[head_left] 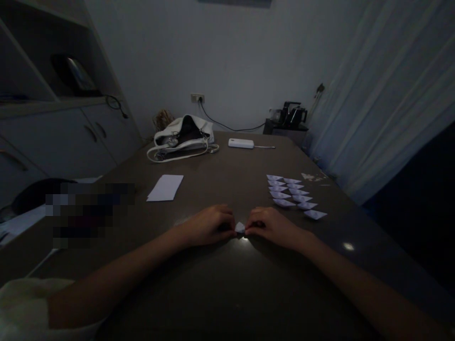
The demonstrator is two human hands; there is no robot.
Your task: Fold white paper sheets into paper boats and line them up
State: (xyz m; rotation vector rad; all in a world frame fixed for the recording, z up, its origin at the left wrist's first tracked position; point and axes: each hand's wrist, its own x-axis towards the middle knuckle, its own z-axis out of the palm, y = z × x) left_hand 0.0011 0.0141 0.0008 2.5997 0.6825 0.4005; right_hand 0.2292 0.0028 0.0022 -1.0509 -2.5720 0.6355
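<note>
Your L hand and R hand meet low over the worktop, w/ a small folded paper piece betw. them. L fingers pinch its left end, R fingers pinch its right end; both sets closed on it. Piece is tiny + partly hidden by fingertips, so exact fold can't be told.

Containers: white handbag sits at the far L part of the worktop, mouth open, strap loose in front. Interior is dark; contents can't be ID'd. On a black stand past the far R corner: glass jug next to a dark kettle, contents unclear. L side, open shelf unit holds a dark object w/ a shiny face; closed cupboard doors below.

Paper boats stand to the R of your hands, approx. 2 lines running away from you, pointed ends out to the sides. White paper sheets lie stacked a bit askew, L and beyond your L hand. White power bank w/ short cable lies near the far edge, R of the bag. Pale scraps near R edge, beyond the boats. Far L area is pixelated, can't tell.
</note>
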